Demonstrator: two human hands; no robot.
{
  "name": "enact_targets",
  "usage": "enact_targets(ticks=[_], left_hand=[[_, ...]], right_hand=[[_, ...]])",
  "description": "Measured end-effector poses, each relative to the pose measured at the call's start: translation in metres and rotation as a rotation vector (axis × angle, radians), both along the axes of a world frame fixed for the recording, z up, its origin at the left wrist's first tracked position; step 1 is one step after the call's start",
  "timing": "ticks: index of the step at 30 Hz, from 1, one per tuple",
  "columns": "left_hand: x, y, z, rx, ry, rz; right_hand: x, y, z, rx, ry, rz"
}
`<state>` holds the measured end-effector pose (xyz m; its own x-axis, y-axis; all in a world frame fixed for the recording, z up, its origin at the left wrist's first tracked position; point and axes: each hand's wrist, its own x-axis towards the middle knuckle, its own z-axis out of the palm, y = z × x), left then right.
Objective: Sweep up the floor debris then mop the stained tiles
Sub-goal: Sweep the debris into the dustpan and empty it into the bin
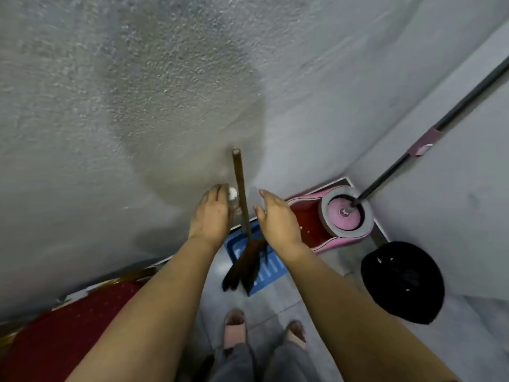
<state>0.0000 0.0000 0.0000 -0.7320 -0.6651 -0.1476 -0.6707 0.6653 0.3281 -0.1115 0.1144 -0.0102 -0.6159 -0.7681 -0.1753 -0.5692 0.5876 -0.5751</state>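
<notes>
— Grey, rough plaster made up the wall (137,92) with a darker damp-looking patch, and pale grey tiles (275,307) covered the floor. Where was the broom?

— The broom (242,205) stood upright against the wall, bristles on a blue dustpan (271,267), between both hands. The left hand (212,213) and right hand (278,219) were spread, gripping nothing (close beside the handle). A mop (391,169) sat in the pink bucket (330,216) in the corner. No writing was readable.
</notes>
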Motion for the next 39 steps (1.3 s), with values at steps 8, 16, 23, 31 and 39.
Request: enact_targets(ticks=[8,16,23,31,39], left_hand=[[-0.005,-0.021,-0.026,0.099,0.110,-0.090],[-0.005,-0.025,-0.037,0.290,0.109,-0.091],[-0.002,-0.007,-0.020,0.339,0.076,-0.195],[-0.004,0.045,0.018,0.360,0.073,-0.299],[-0.019,0.158,0.054,0.313,0.146,-0.470]], right_hand=[[0.008,-0.056,-0.019,-0.115,-0.034,-0.080],[0.013,-0.032,-0.017,-0.069,-0.123,-0.160],[0.021,0.015,-0.002,-0.059,-0.165,-0.209],[0.031,0.098,0.028,-0.125,-0.119,-0.355],[0.042,0.214,0.058,-0.230,-0.183,-0.569]])
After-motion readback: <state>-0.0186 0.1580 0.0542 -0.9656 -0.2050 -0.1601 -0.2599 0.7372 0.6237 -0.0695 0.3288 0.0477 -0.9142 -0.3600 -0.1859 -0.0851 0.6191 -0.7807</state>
